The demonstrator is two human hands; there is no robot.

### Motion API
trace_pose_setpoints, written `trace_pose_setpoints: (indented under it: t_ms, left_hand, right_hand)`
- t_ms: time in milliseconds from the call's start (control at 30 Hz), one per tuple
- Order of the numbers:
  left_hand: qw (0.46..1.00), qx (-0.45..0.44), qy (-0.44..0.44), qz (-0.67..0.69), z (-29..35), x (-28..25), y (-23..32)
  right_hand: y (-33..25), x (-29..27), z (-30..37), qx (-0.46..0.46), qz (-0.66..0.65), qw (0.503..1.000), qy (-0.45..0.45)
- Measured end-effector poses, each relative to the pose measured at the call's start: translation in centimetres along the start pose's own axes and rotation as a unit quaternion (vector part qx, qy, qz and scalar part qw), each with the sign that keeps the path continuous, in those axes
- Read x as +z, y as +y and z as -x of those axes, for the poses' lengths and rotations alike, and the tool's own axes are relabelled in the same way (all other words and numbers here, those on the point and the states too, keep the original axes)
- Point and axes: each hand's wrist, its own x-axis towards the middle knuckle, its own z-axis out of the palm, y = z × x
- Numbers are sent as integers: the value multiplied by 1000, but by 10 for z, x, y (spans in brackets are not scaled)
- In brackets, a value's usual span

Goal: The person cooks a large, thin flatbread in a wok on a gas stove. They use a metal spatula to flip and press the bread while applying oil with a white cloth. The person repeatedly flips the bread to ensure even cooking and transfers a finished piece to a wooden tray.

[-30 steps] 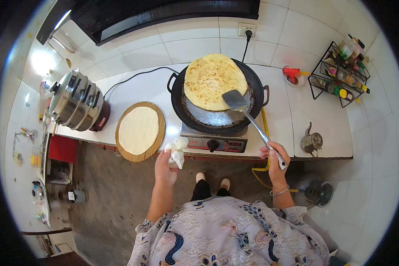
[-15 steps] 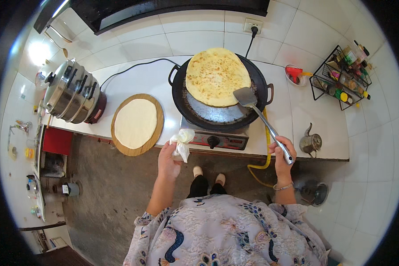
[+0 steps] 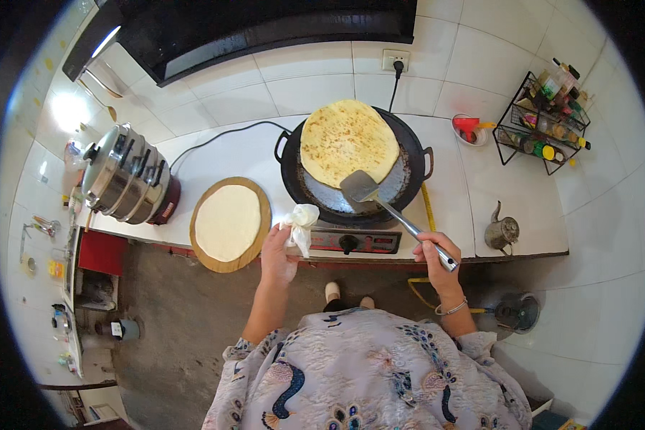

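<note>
My right hand (image 3: pixel 437 259) is closed round the handle of a metal spatula (image 3: pixel 401 216). The spatula's broad blade lies at the lower edge of a large browned flatbread (image 3: pixel 347 140); whether it is over or under that edge I cannot tell. This flatbread covers the upper part of a black two-handled wok (image 3: pixel 417 175) and overlaps its far rim. In my left hand (image 3: pixel 278 254) is a bunched white cloth (image 3: pixel 301 223), held in front of the stove. Left of that hand, a pale raw dough round (image 3: pixel 228 223) rests on a round wooden board (image 3: pixel 265 215).
A stacked steamer (image 3: pixel 125 175) stands at the left of the counter (image 3: pixel 437 136). Right of the wok are a small bowl (image 3: pixel 473 130), a metal oil pot (image 3: pixel 502 231) and a rack of bottles (image 3: pixel 545 125). The stove (image 3: pixel 376 242) sits under the wok, near the counter's front edge.
The spatula blade has moved left along the flatbread's lower edge, and my right hand has shifted left with it. My left hand still holds the cloth. The whole view has tilted slightly.
</note>
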Motion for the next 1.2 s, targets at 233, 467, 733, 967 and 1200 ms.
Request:
trace_pose_setpoints:
  t_ms: [233, 467, 733, 967, 1200]
  left_hand:
    - [997, 57, 22, -52, -39, -6, 28]
    - [928, 176, -51, -323, -105, 3, 38]
    - [685, 268, -92, -671, -186, 53, 2]
    - [530, 215, -140, -808, -227, 76, -67]
    - [484, 222, -227, -815, -214, 63, -47]
  right_hand:
    - [-6, -6, -1, -4, -24, 997, 73]
    - [9, -7, -22, -32, -15, 989, 147]
    - [8, 5, -34, -23, 4, 987, 162]
    - [15, 14, -57, -22, 34, 986, 162]
    - [-37, 17, -52, 47, 64, 981, 176]
